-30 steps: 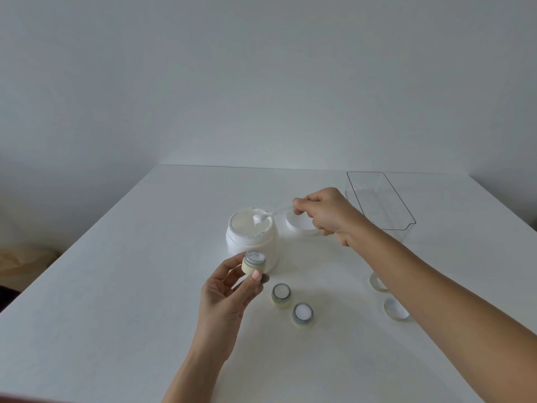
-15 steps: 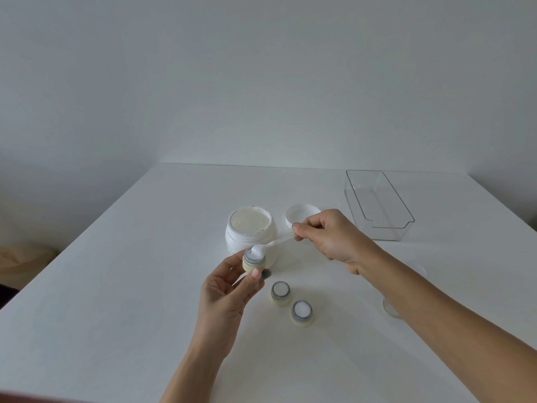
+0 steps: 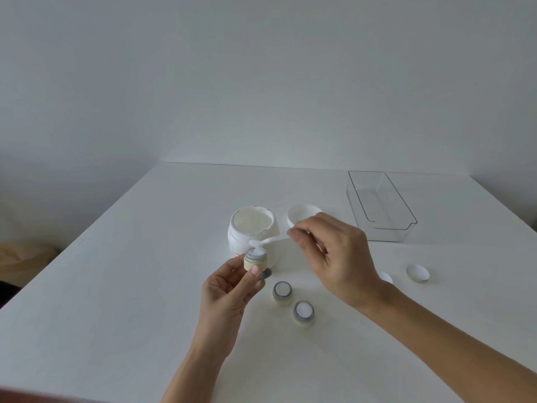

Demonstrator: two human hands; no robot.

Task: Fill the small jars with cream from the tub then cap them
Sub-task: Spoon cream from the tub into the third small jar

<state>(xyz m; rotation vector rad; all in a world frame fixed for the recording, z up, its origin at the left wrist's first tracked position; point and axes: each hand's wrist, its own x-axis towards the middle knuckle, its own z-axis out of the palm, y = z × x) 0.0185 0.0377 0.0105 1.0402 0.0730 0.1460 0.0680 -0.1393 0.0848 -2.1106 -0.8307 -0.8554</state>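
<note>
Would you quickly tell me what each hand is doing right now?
Left hand: grips a small cream-coloured jar, raised off the table.
Right hand: pinches a small white plastic spatula over that jar.

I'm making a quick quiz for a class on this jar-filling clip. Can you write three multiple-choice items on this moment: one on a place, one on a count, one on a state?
1. Where is the clear bin?
A. far right of the table
B. in front of the left hand
C. on the tub

2. How many small jars stand on the table, not held?
A. none
B. two
C. five

3. What state is the cream tub in?
A. capped
B. tipped over
C. open, upright

Answers:
1 A, it sits beyond the right hand.
2 B, two stand near; a third is in the left hand.
3 C, its lid lies beside it.
</note>
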